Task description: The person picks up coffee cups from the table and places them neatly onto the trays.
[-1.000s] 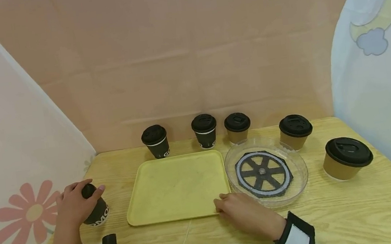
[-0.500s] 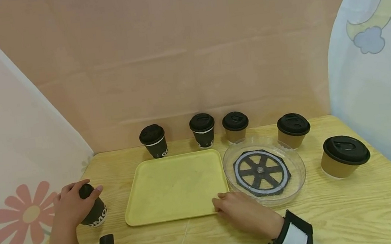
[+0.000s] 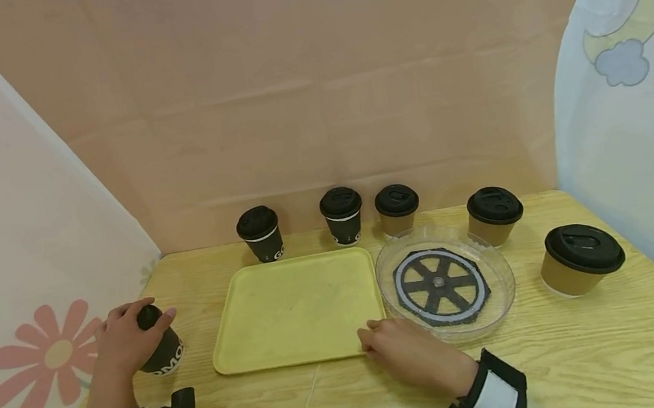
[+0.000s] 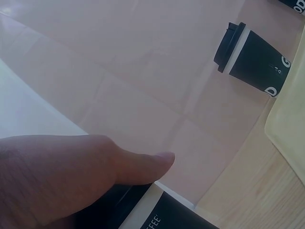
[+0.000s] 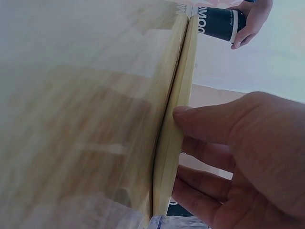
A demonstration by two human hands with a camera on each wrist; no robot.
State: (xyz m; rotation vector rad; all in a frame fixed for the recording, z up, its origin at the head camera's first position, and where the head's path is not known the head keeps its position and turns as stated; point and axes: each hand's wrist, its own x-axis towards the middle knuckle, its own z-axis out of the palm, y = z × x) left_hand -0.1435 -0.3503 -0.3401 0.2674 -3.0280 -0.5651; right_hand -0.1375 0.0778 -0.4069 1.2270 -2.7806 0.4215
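At the left of the head view, my left hand (image 3: 120, 343) grips a black paper coffee cup (image 3: 164, 354) from above, fingers and thumb around its dark lid (image 3: 147, 316). The cup stands on the table with white lettering low on its side. In the left wrist view the thumb (image 4: 138, 167) lies along the lid's edge; the other fingers are hidden. My right hand (image 3: 411, 354) pinches the near right corner of a yellow rectangular tray (image 3: 297, 312). The right wrist view has its thumb (image 5: 205, 117) on the tray's rim (image 5: 170, 143), fingers over the inner side.
Right of the tray lies a clear round dish (image 3: 504, 301) with a dark wheel-like insert (image 3: 440, 285). Behind stand two black cups (image 3: 266, 244) and a brown cup (image 3: 397, 223). Two more brown lidded cups, one behind (image 3: 490, 232) and one nearer (image 3: 568, 276), stand right. Cloth walls enclose the table.
Both hands keep their places and grips on the cup and the tray. Only the head view shifts slightly.
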